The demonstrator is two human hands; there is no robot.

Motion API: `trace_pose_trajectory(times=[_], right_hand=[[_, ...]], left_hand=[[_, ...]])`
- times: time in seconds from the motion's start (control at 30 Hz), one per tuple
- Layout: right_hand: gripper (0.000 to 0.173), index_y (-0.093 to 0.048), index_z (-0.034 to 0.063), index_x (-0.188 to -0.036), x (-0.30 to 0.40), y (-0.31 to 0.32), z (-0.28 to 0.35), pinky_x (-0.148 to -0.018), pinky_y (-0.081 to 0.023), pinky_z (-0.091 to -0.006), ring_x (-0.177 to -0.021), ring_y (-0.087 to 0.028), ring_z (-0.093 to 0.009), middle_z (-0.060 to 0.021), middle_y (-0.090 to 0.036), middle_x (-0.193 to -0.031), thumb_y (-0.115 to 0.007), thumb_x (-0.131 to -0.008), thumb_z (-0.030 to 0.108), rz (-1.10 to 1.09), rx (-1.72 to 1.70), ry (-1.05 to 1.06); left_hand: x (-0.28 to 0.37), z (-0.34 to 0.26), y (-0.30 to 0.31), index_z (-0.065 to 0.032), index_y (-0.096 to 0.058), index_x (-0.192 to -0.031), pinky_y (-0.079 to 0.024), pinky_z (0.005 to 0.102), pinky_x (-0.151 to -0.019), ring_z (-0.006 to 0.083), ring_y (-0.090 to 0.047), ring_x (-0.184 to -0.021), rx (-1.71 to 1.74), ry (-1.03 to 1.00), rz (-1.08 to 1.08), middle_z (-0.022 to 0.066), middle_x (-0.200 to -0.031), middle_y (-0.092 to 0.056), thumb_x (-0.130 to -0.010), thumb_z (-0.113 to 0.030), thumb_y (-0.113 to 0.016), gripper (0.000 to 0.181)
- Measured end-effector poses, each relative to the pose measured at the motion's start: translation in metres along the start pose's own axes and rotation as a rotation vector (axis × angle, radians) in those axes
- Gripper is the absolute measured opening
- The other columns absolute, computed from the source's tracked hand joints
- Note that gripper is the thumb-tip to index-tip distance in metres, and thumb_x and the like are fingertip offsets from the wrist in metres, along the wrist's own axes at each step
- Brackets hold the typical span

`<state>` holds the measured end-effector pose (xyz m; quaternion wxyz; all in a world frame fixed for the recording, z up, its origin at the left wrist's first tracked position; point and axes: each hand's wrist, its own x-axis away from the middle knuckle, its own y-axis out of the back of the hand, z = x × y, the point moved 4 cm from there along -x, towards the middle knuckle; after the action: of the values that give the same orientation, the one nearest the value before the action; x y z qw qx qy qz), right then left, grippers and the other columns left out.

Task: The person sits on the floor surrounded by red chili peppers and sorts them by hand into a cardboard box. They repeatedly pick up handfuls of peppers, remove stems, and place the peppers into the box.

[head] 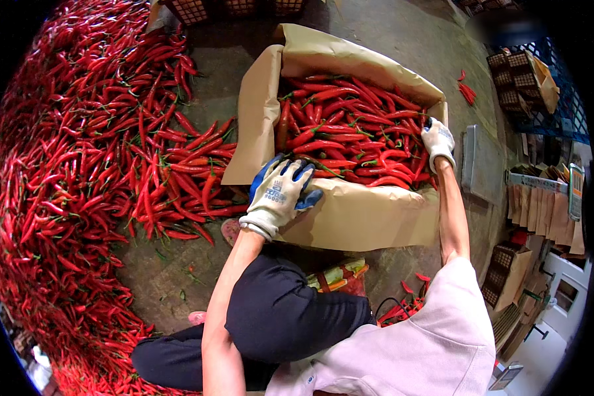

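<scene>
A paper-lined box (366, 218) stands before me, filled with long red chili peppers (346, 133); brown paper folds out over its sides. My left hand (279, 190), in a white knit glove with blue coated fingers, rests on the near left corner, its fingertips over the rim beside the peppers. At the right end, my right hand (438, 138), gloved alike, has its fingers curled at the box's edge; whether they grip the rim or a pepper there, I cannot tell. The left glove's palm is hidden.
A large heap of red chili peppers (79, 148) covers the floor on the left, reaching the box. A grey metal tray (480, 163) lies to the right. Brown plastic crates (517, 79) stand farther right, near a container of folded paper (539, 203). Loose peppers (467, 93) lie beyond the box.
</scene>
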<state>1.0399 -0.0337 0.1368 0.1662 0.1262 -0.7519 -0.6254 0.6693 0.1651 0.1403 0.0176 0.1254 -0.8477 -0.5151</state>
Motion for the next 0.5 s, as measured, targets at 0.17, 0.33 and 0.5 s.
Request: trace_pose_trajectory(times=[0.17, 0.33, 0.5], right_hand=[[0.025, -0.069, 0.0041, -0.097, -0.038, -0.019, -0.012, -0.083, -0.051, -0.0451, -0.096, -0.065, -0.036, -0.0224, -0.067, -0.1, -0.052, -0.082, 0.014, 0.078, 0.074, 0.054], [0.029, -0.069, 0.0057, -0.101, -0.031, 0.008, 0.018, -0.084, -0.051, -0.0452, -0.095, -0.066, -0.037, -0.021, -0.068, -0.101, -0.051, -0.083, 0.019, 0.155, 0.201, 0.069], [0.032, -0.064, 0.0105, -0.112, 0.048, 0.04, 0.081, -0.091, -0.048, -0.0413, -0.102, -0.06, -0.032, -0.0134, -0.063, -0.112, -0.062, -0.085, 0.029, -0.454, -0.104, 0.502]], left_hand=[[-0.005, -0.004, -0.002, -0.0119, -0.059, -0.122, -0.035, 0.0435, -0.108, 0.0288, -0.054, -0.116, 0.02, 0.003, -0.011, 0.0111, -0.124, -0.059, -0.086, -0.044, -0.059, 0.048], [-0.003, -0.001, -0.002, -0.0123, -0.058, -0.124, -0.035, 0.0434, -0.107, 0.0287, -0.055, -0.115, 0.025, -0.006, -0.018, 0.0113, -0.123, -0.059, -0.086, -0.044, -0.059, 0.049], [-0.003, -0.003, -0.001, -0.0131, -0.057, -0.125, -0.035, 0.0432, -0.107, 0.0307, -0.055, -0.114, 0.033, -0.006, -0.031, 0.013, -0.123, -0.059, -0.086, -0.046, -0.059, 0.052]])
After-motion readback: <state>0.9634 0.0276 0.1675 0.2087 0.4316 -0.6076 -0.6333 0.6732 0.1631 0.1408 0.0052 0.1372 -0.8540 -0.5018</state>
